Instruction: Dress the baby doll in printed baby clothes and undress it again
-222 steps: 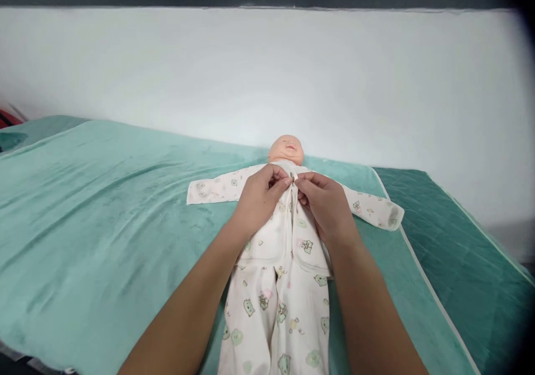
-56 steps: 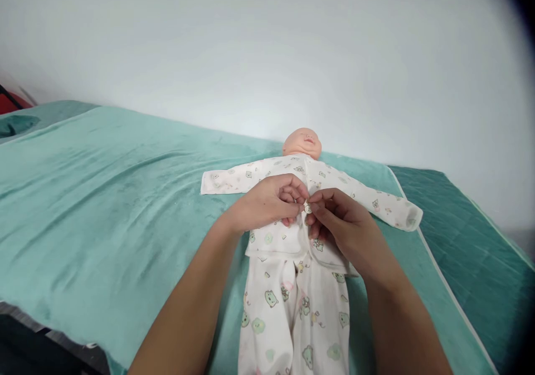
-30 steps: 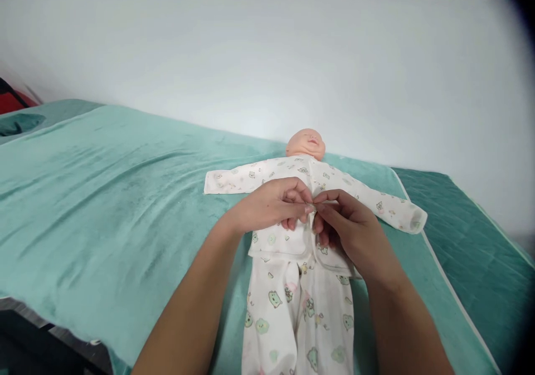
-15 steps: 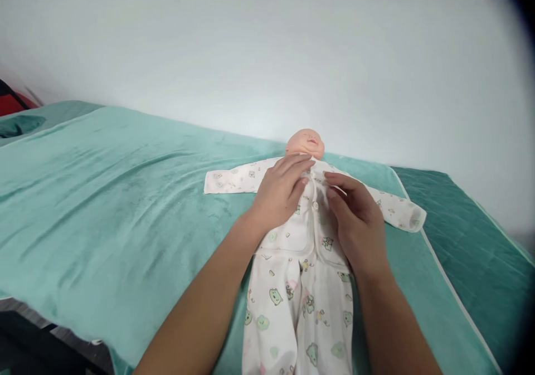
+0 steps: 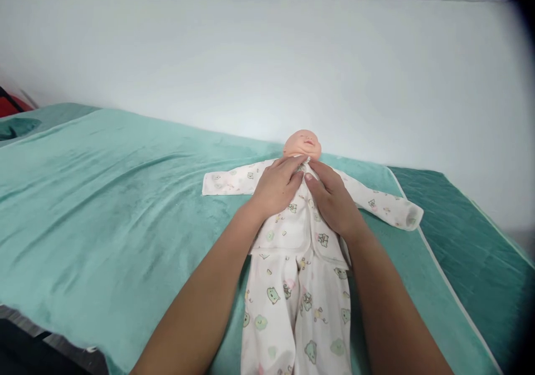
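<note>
A baby doll (image 5: 302, 142) lies on its back, dressed in a white jacket (image 5: 288, 240) and matching trousers (image 5: 271, 319) with small animal prints. Flat on the jacket's left chest side rests my left hand (image 5: 279, 185), fingers stretched toward the collar and thumb apart. My right hand (image 5: 334, 196) lies on the other side of the front opening, its fingers extended up to the neckline and its thumb near the middle. Both hands cover much of the upper chest, and the fastening beneath them is mostly hidden. The doll's sleeves (image 5: 228, 181) spread out to either side.
A light green blanket (image 5: 125, 196) lies under the doll. Darker green quilted cloth (image 5: 460, 235) shows at the right. Behind stands a white wall (image 5: 251, 57). Something red and black (image 5: 10, 105) is at the far left, and a dark object (image 5: 29, 347) at the lower left.
My right hand has moved up and inward, from curled beside the opening to lying extended at the collar. My left hand stays on the chest almost unmoved.
</note>
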Available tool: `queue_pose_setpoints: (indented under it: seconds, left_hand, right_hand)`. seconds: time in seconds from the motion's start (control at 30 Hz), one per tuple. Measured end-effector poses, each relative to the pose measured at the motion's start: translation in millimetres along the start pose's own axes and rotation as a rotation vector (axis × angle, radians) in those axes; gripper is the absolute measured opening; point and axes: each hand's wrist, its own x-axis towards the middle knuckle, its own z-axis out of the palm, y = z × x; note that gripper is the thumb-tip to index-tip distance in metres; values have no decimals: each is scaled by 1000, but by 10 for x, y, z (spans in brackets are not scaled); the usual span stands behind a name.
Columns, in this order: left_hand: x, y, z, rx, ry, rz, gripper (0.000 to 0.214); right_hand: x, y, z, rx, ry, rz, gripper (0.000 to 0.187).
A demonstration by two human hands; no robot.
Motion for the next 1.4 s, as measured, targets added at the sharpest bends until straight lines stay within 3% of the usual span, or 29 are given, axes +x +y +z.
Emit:
queue_pose_setpoints:
  seconds: [0.2, 0.37, 0.47, 0.57, 0.77, 1.0, 1.13, 1.27, 1.4]
  left_hand:
    - [-27, -23, 21, 3, 22, 40, 41]
    - [-252, -265, -29, 156, 162, 15, 44]
    - [-516, -477, -186, 420, 149, -117, 47]
    - [-792, -642, -396, 644, 66, -254, 61]
    - [-996, -811, -616, 728, 110, -529, 65]
    - [-897, -936, -736, 696, 174, -598, 68]
    - [-910, -902, -747, 717, 191, -577, 70]
    - [-1131, -654, -598, 676, 255, -485, 72]
    - [-1562, -243, -313, 415, 350, -312, 57]
  right_hand:
    - [1, 85, -12, 42, -16, 9, 51]
    - [-163, 374, -31, 4, 147, 156, 59]
    - [-336, 609, -122, -296, 193, 186, 63]
    - [-582, 814, -318, -560, 153, 289, 62]
    - [-1111, 1056, -747, -756, 95, 534, 71]
    - [-1378, 887, -730, -805, 92, 573, 72]
    - [-1595, 756, -668, -771, 111, 521, 74]
    - [-1914, 521, -561, -624, 110, 425, 66]
    - [-2212, 91, -380, -393, 171, 375, 55]
